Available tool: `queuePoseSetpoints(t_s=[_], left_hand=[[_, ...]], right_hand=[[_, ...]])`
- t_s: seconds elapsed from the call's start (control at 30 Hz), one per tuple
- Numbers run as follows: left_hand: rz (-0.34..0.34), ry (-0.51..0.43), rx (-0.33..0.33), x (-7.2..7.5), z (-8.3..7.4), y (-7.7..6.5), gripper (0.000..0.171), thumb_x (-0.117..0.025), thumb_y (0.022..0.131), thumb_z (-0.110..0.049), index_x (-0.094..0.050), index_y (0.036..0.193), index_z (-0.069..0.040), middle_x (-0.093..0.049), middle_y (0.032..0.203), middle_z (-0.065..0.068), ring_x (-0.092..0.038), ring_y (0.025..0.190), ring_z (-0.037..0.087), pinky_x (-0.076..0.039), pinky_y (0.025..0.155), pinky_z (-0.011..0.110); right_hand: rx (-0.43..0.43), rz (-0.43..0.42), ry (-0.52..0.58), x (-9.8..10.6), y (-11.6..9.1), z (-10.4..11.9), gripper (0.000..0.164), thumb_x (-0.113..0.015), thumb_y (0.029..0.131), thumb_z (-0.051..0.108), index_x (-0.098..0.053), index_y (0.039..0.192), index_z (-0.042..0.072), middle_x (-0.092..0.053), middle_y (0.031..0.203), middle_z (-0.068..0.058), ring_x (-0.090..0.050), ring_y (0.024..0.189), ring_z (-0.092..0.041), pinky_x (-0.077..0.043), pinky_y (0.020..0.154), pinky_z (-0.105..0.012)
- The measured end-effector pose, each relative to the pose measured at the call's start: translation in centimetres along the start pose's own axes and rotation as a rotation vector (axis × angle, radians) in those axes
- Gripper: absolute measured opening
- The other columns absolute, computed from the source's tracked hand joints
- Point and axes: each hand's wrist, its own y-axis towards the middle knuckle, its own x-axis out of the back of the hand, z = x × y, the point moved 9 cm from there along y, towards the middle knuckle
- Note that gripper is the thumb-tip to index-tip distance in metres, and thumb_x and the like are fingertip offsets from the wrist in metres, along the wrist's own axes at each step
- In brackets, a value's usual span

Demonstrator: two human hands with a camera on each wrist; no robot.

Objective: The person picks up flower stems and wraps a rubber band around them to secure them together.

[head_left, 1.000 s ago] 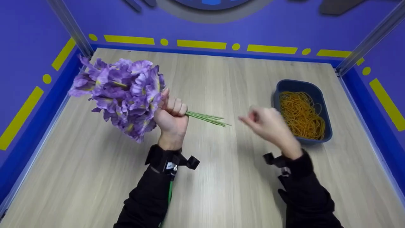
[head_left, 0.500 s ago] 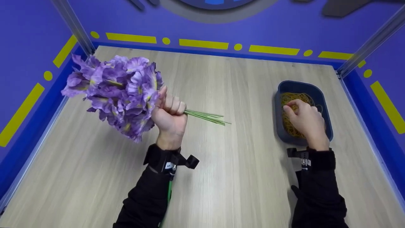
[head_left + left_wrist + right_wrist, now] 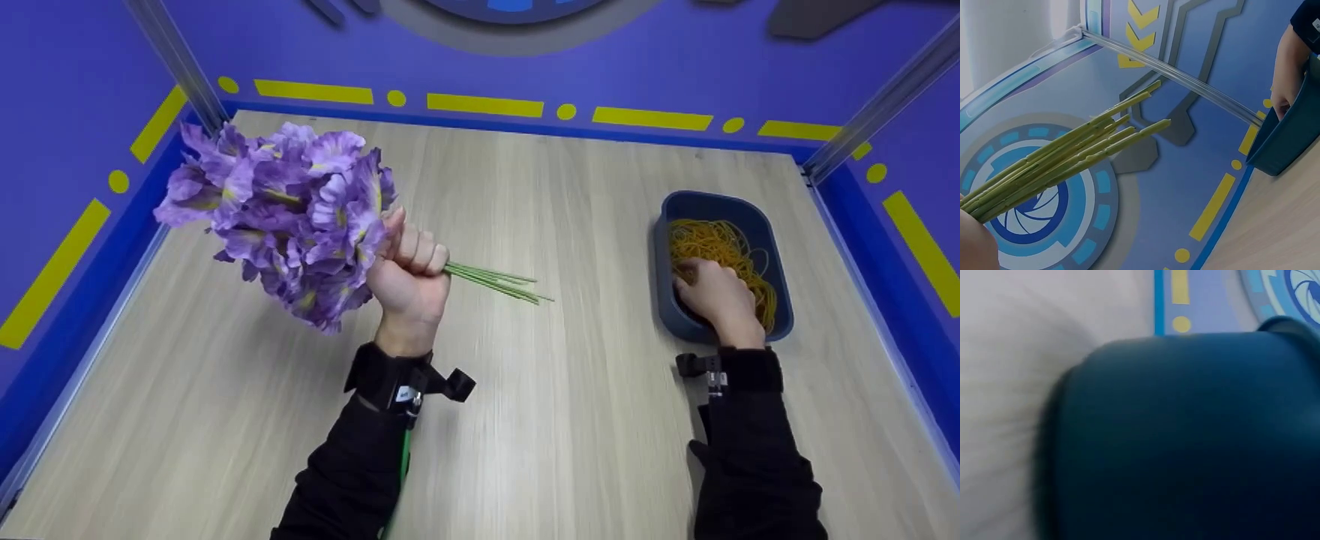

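My left hand (image 3: pixel 409 281) grips a bunch of purple artificial irises (image 3: pixel 285 217) by the stems, held above the table with the blooms to the left. The green stems (image 3: pixel 499 283) stick out to the right of the fist; in the left wrist view their cut ends (image 3: pixel 1129 132) spread slightly apart. My right hand (image 3: pixel 716 296) reaches down inside a dark blue bin (image 3: pixel 780 300), touching the yellow rubber bands (image 3: pixel 712 236) near its left wall. Its fingertips are hidden among the bands, so I cannot tell whether they pinch any. The right wrist view shows mostly the bin's outer wall (image 3: pixel 1185 439).
The wooden table (image 3: pixel 540 420) is enclosed by blue panels (image 3: pixel 480 82) with yellow marks at the back and both sides. Metal posts (image 3: pixel 176 67) stand at the far corners. A green cable (image 3: pixel 405 454) runs along the left sleeve.
My right hand has moved right from beside the stems to over the bin, then down into the rubber bands. The left hand and the irises have stayed nearly still.
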Motion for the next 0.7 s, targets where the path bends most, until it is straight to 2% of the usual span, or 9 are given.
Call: queuePoseSetpoints(t_s=[0.2,0.43,0.53,0.7], left_hand=[[0.001,0.024,-0.009,0.0,0.0,0.0,0.057,-0.066,0.085,-0.005,-0.014,0.065,-0.016,-0.013,0.056,-0.007,-0.012,0.047,0.004,-0.007,0.046,0.018],[0.01,0.02,-0.001,0.0,-0.1,0.1,0.062,-0.072,0.082,-0.007,-0.013,0.065,-0.016,-0.016,0.054,-0.008,-0.011,0.047,0.004,-0.007,0.045,0.018],[0.013,0.019,0.002,0.0,-0.1,0.1,0.063,-0.073,0.082,-0.007,-0.013,0.065,-0.017,-0.016,0.054,-0.008,-0.011,0.046,0.004,-0.007,0.044,0.018],[0.012,0.019,0.002,0.0,-0.1,0.1,0.062,-0.072,0.082,-0.006,-0.013,0.064,-0.017,-0.016,0.054,-0.008,-0.011,0.047,0.004,-0.007,0.044,0.018]], right_hand=[[0.022,-0.045,0.015,0.3,0.0,0.2,0.034,-0.059,0.102,0.023,-0.065,0.129,0.003,-0.063,0.125,-0.028,-0.062,0.1,-0.053,-0.05,0.072,-0.064],[0.028,-0.144,0.024,1.7,-0.5,0.5,0.032,-0.064,0.1,0.027,-0.072,0.12,0.003,-0.069,0.11,-0.026,-0.065,0.082,-0.042,-0.05,0.057,-0.052],[0.031,-0.18,0.024,2.3,-0.6,0.6,0.032,-0.065,0.1,0.029,-0.073,0.119,0.004,-0.07,0.103,-0.023,-0.062,0.074,-0.037,-0.044,0.051,-0.044],[0.022,-0.206,0.05,2.9,-0.8,0.6,0.031,-0.064,0.1,0.029,-0.072,0.117,0.004,-0.066,0.077,-0.014,-0.052,0.054,-0.027,-0.033,0.043,-0.036]])
